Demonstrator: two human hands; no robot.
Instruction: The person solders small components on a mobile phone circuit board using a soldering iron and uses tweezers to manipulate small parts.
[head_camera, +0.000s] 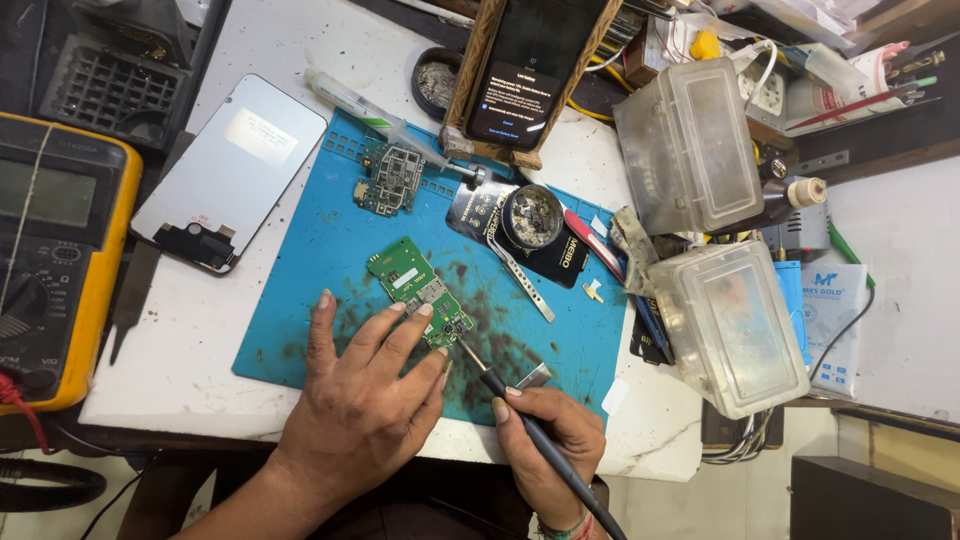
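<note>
Blue mat (330, 250): left hand (365, 400) pins green board (418, 290); right hand (550, 435) grips soldering iron (520, 410)

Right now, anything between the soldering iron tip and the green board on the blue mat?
Nothing visible. The right hand holds the soldering iron, whose tip sits at the lower right end of the green circuit board. The left hand pins that board with its fingertips just left of the tip, not across it. The tweezers lie apart, upper right.

Bright even overhead light, sharp pic, slight wide-angle edge distortion.
</note>
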